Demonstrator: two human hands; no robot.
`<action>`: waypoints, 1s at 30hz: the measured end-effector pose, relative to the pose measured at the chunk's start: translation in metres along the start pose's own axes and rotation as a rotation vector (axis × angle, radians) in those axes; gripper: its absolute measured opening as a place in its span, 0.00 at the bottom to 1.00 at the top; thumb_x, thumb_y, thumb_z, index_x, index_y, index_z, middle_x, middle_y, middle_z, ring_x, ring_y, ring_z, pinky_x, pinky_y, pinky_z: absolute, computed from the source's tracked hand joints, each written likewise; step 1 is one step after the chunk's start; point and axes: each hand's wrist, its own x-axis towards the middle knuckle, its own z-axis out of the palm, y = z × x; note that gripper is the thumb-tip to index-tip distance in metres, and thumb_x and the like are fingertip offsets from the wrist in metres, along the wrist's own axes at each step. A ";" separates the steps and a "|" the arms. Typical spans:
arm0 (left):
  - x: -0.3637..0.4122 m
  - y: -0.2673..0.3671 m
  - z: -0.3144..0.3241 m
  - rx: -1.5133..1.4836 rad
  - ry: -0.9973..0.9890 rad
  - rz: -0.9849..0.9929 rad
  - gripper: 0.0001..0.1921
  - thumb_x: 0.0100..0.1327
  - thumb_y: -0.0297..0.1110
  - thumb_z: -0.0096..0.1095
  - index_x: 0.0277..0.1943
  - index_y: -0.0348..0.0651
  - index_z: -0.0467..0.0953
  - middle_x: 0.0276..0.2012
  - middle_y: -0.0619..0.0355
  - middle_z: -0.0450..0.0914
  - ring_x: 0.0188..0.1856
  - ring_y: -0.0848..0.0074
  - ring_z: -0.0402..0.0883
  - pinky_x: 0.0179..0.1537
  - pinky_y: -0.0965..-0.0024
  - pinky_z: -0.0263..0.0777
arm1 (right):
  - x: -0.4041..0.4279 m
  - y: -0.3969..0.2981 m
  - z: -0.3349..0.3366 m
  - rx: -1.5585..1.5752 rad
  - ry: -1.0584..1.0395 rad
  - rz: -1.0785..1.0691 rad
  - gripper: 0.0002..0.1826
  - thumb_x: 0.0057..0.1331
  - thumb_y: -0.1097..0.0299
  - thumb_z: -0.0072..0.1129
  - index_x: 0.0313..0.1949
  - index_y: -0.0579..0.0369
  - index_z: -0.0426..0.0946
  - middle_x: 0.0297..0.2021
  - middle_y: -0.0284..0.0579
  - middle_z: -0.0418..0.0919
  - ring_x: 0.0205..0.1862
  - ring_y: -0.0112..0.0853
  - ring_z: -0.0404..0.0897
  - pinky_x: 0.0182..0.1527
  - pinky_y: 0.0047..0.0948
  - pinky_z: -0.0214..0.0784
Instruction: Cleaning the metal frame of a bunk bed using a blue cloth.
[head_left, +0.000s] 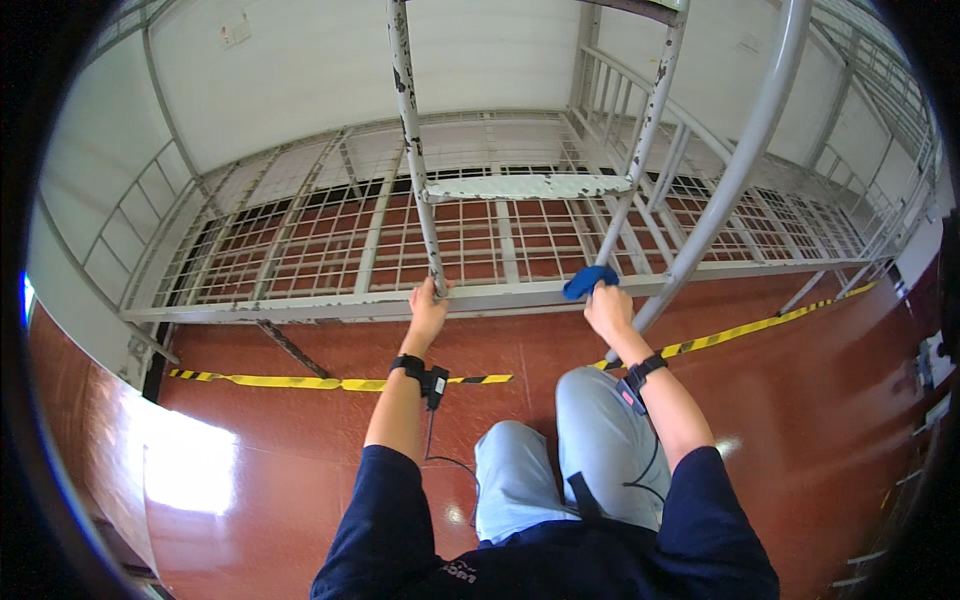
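Observation:
My left hand grips the foot of the left upright of a metal bunk-bed ladder, where it meets the bed's side rail. In my right hand is a blue cloth, bunched against the side rail at the foot of the ladder's right upright. White paint has chipped off both uprights and the ladder's flat step. Behind the ladder spreads the wire mesh bed base.
A thick grey metal tube slants down close to my right hand. Yellow and black tape runs along the red floor. More bed frames stand at the right. A rusty leg slants under the rail.

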 end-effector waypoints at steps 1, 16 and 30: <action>-0.003 0.002 0.003 0.034 0.006 -0.019 0.16 0.45 0.24 0.54 0.39 0.51 0.71 0.35 0.61 0.76 0.46 0.66 0.71 0.52 0.62 0.53 | -0.008 -0.013 -0.007 -0.072 0.009 -0.122 0.09 0.49 0.70 0.55 0.29 0.61 0.72 0.21 0.50 0.78 0.23 0.44 0.78 0.41 0.40 0.68; 0.000 -0.005 0.016 0.161 0.059 -0.099 0.21 0.44 0.27 0.54 0.46 0.46 0.68 0.40 0.53 0.72 0.49 0.57 0.64 0.60 0.57 0.45 | 0.001 -0.183 0.085 0.344 0.137 -0.451 0.26 0.59 0.79 0.42 0.58 0.69 0.57 0.60 0.61 0.56 0.63 0.46 0.56 0.65 0.40 0.49; 0.000 0.017 0.019 0.249 0.076 -0.100 0.18 0.43 0.31 0.59 0.42 0.50 0.72 0.38 0.57 0.70 0.50 0.63 0.65 0.61 0.58 0.43 | -0.010 0.093 0.021 0.062 0.129 -0.620 0.18 0.55 0.77 0.44 0.47 0.63 0.71 0.53 0.52 0.69 0.56 0.40 0.68 0.59 0.38 0.57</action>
